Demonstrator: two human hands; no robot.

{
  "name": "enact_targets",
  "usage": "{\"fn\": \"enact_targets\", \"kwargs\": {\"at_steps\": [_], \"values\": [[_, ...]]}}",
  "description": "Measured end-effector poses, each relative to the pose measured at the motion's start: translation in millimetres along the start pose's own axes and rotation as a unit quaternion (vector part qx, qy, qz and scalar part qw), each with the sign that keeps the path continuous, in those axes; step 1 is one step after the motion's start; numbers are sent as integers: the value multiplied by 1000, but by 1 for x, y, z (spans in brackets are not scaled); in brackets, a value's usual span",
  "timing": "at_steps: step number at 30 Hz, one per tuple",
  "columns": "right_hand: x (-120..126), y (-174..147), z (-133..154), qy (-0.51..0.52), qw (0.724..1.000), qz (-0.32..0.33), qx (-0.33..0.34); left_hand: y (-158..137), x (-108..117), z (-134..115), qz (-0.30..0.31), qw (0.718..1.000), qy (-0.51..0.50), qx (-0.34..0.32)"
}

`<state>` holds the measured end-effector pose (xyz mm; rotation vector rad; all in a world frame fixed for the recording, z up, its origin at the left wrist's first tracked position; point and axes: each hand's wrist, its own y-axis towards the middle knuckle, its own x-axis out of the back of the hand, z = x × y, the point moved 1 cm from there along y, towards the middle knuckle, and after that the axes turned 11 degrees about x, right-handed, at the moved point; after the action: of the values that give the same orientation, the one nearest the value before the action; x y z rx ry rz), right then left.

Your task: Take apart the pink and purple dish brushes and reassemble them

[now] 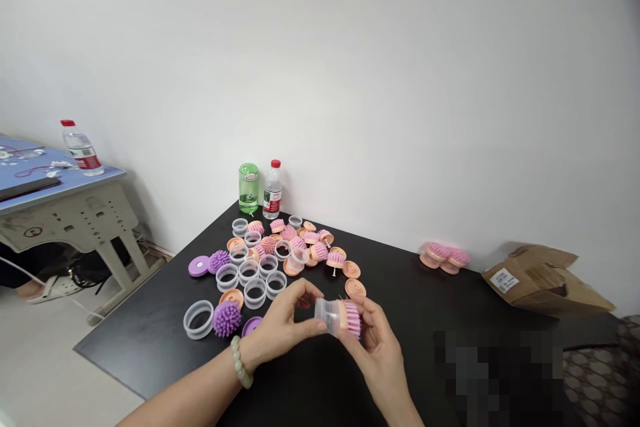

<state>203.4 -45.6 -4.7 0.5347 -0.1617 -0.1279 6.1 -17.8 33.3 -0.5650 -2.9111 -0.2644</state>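
1. One pink brush (352, 319) lay sideways between the left hand (293, 320) and the right hand (377, 343), over the near part of the black table (165, 363), its bristles to the right and a clear ring (327, 317) to the left
2. The left fingers pinched the clear ring, thumb low on it and forefinger near its top; the right fingers were curled narrowly around the bristle end, with the thumb below, close to the peach base (343, 315)
3. The brush looked light and plastic; its bristles seemed soft enough to bend, the base stiff
4. The clear ring looked smooth and perhaps a little slippery; whether its wall would give under a pinch, I could not tell
5. The safest hold seemed to be the ring's wall on one side and the firm base on the other, since bristles would likely flex
6. Beyond the left hand lay loose clear rings (255, 304), peach discs (351, 269) and other pink brushes (319, 251), with a purple brush (227, 319) nearer the wrist
7. Two similar brushes (434, 253) sat by the wall, left of a cardboard box (545, 280)
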Motion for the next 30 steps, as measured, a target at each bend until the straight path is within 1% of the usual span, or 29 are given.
{"fn": "enact_targets", "kwargs": {"at_steps": [3,4,5,6,9,10,12,14,16,20,24,27,30], "values": [[0,0,-1,-1,1000,-10,0,-2,0,-5,11,997,-1,-75],[0,0,-1,-2,1000,-11,-1,-2,0,-6,11,996,-4,-85],[0,0,-1,-3,1000,-10,-2,-3,1,-6,7,997,-9,-79],[0,0,-1,-4,1000,-8,-2,-3,1,-6,1,998,-15,-60],[-1,0,0,-7,1000,0,-3,0,0,-1,-1,999,-25,31],[-1,0,-1,-7,1000,0,-3,1,0,0,0,998,-28,50],[0,0,-2,-10,1000,-5,-1,3,0,2,-3,998,-37,46],[0,0,-4,-16,1000,-9,2,3,1,1,-16,999,-33,13],[0,-1,-6,-23,1000,-10,4,2,2,0,-25,1000,-8,-13],[-1,-2,-9,-33,999,2,8,-1,-1,-4,-40,996,77,-32],[0,-2,-7,-56,998,2,15,-3,-6,-6,-17,989,147,-18],[-1,-2,-6,-78,997,11,17,-4,-7,-3,-20,982,186,2],[-5,-4,-7,-110,994,15,23,-4,-9,3,-28,976,217,-15]]}}
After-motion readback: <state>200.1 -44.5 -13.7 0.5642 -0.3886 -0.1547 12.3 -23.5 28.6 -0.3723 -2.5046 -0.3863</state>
